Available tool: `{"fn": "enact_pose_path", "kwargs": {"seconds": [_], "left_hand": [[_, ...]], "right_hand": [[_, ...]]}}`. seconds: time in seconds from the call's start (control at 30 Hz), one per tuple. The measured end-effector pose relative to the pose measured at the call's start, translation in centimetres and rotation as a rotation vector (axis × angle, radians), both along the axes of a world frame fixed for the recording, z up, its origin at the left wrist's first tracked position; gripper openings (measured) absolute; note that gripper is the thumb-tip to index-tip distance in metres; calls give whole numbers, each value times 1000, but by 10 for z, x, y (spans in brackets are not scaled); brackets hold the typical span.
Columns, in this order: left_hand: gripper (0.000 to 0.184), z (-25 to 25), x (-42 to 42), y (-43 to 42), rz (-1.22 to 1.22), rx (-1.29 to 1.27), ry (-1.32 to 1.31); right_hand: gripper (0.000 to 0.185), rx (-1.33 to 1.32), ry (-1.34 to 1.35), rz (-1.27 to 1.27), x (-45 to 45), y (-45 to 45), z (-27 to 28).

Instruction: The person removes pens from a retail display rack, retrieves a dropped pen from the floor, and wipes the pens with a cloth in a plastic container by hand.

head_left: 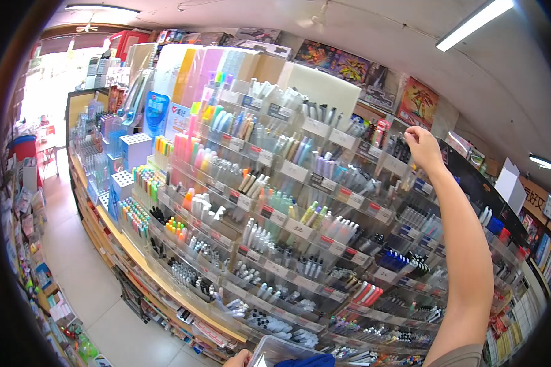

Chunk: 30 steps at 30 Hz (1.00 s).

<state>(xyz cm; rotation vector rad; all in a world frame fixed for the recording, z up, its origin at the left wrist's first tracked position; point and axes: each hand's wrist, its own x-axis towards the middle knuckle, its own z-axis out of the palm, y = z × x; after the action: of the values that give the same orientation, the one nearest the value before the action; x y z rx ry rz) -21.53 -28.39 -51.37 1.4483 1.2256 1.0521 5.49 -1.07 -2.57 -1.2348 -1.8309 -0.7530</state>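
Head view: dark pens (399, 148) sit beside the right grip (423, 148).

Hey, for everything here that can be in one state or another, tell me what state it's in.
Clear plastic tiered pen display: stocked with pens.
Bare right hand: raised to the display's upper tier; grip unclear.
Clear plastic container: partly out of frame; contents unclear.
Bare left hand: at the container's edge, partly out of frame.
Long white ceiling tube light: lit.
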Motion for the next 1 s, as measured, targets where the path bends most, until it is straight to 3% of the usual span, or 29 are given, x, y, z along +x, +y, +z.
{"fn": "enact_pose_path", "kwargs": {"seconds": [0.3, 0.4, 0.5, 0.6, 0.83, 1.0], "left_hand": [[16, 24, -13, 5, 19, 12, -18], [14, 12, -11, 10, 26, 69, -32], [12, 14, -10, 12, 21, 69, -64], [12, 12, -10, 13, -4, 11, -40], [11, 19, -12, 12, -37, -27, -114], [11, 31, -14, 11, -42, -66, -118]], "right_hand": [[20, -435, -64, 115, 9, 21, 30], [21, -620, 45, -29, -14, -8, 33], [22, -716, 84, 26, -5, 2, 38], [19, -677, -49, 27, -7, 0, 35], [14, -661, 146, 85, -8, -10, 38], [15, -499, 197, 142, 3, -12, 53]]}}
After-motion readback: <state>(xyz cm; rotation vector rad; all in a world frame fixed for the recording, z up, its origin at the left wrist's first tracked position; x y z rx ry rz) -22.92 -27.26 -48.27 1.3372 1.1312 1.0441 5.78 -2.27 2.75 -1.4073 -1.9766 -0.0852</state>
